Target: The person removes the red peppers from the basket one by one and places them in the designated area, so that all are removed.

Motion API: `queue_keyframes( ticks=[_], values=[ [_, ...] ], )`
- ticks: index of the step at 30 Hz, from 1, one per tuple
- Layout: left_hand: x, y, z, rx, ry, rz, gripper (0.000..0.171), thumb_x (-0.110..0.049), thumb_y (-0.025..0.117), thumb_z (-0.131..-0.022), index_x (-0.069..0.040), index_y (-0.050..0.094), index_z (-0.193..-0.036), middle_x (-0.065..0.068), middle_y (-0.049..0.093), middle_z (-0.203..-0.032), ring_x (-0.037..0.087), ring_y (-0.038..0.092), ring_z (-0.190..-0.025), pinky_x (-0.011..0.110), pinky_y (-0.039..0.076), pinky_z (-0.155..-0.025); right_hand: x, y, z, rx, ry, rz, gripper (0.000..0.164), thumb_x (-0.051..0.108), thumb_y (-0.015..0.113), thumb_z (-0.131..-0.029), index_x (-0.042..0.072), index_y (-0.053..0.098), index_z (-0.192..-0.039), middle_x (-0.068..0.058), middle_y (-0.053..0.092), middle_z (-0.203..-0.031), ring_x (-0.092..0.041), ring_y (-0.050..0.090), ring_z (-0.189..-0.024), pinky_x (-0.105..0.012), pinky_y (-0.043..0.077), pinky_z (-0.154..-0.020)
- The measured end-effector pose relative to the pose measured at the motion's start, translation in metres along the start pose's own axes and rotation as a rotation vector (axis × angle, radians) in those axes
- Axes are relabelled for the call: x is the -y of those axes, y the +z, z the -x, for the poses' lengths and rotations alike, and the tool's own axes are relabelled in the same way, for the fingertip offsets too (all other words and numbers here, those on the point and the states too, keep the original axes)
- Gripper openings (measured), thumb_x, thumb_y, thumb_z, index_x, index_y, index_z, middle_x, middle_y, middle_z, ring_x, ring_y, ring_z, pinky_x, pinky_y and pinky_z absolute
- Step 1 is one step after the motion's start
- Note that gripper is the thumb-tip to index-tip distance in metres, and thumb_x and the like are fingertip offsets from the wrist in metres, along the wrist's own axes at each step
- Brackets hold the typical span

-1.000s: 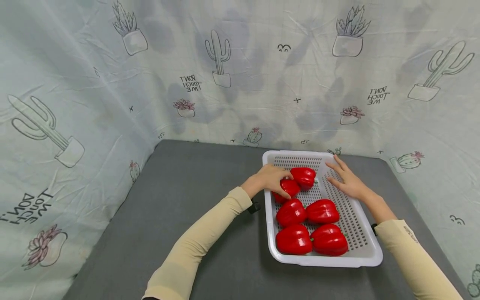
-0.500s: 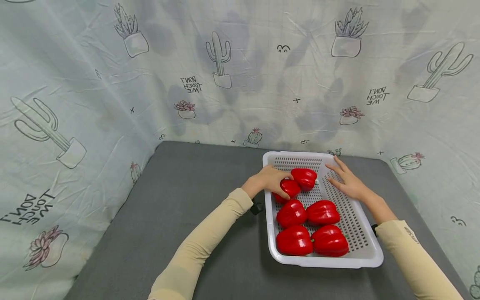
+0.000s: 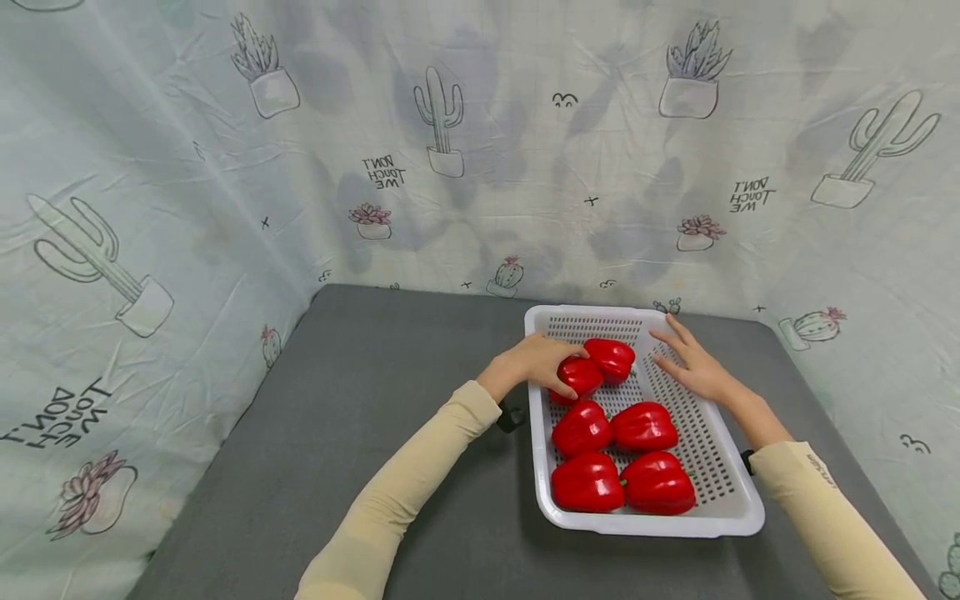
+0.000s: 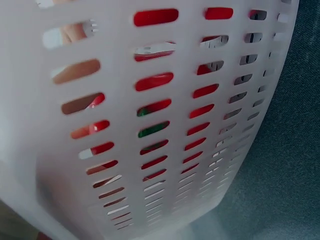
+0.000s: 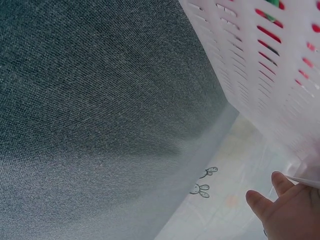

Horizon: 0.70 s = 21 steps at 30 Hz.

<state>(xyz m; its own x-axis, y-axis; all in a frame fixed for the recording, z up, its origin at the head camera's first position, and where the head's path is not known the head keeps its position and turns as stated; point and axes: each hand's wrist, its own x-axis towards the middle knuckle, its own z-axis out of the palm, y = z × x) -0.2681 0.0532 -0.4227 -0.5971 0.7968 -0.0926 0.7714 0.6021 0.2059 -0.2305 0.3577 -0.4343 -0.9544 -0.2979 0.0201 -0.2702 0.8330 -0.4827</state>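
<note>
Several glossy red bell peppers lie in a white slotted plastic basket [image 3: 648, 523], the near ones in two rows. My left hand [image 3: 536, 362] reaches over the basket's left rim and grips a bell pepper [image 3: 581, 377], thumb on its near side and fingers on its far side. Just beyond sits another bell pepper [image 3: 611, 360], close to those fingertips. On the opposite side, my right hand [image 3: 696, 369] rests at the right rim with its fingers spread and no pepper in it. Slots in the basket wall [image 4: 120, 115] show red skin and a green stem in the left wrist view.
The basket stands on a grey cloth-covered table [image 3: 390, 375], toward its right side. A pale curtain [image 3: 495, 167] printed with cacti hangs behind the table and along both sides. Four-row slots aside, more bell peppers [image 3: 587, 481] fill the basket's near end.
Both hands keep their places at the basket. The gripped bell pepper has shifted very slightly to the right; the whole head view has also drifted a little.
</note>
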Motion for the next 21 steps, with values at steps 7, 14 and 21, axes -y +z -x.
queue_keyframes(
  ticks=[7,14,21],
  values=[
    [0.002,0.001,0.004,-0.088,0.04,0.013,0.067,-0.051,0.066,-0.078,-0.025,0.045,-0.136,-0.008,0.052,-0.133,0.008,0.051,-0.111,0.033,0.042,-0.095,-0.001,0.0,0.002,-0.009,0.003,-0.015,0.058,0.028,0.053,-0.093,0.007,0.032,-0.143,-0.016,0.0,-0.155,-0.051,0.016,-0.133,-0.07,0.024,-0.096],
    [0.003,-0.001,0.012,-0.139,0.049,0.052,0.065,-0.049,0.066,-0.079,-0.026,0.044,-0.136,-0.006,0.052,-0.132,0.009,0.052,-0.11,0.027,0.046,-0.091,0.0,0.001,0.003,-0.013,0.006,-0.021,0.058,0.026,0.053,-0.093,0.007,0.032,-0.143,-0.017,-0.001,-0.155,-0.052,0.017,-0.133,-0.07,0.025,-0.096],
    [0.004,-0.004,0.02,-0.197,0.055,0.101,0.068,-0.05,0.065,-0.08,-0.027,0.042,-0.139,-0.005,0.05,-0.134,0.01,0.052,-0.112,0.026,0.047,-0.091,-0.001,0.002,0.002,-0.019,0.001,-0.02,0.057,0.026,0.053,-0.093,0.007,0.033,-0.143,-0.016,0.0,-0.155,-0.051,0.016,-0.133,-0.071,0.022,-0.096]
  ],
)
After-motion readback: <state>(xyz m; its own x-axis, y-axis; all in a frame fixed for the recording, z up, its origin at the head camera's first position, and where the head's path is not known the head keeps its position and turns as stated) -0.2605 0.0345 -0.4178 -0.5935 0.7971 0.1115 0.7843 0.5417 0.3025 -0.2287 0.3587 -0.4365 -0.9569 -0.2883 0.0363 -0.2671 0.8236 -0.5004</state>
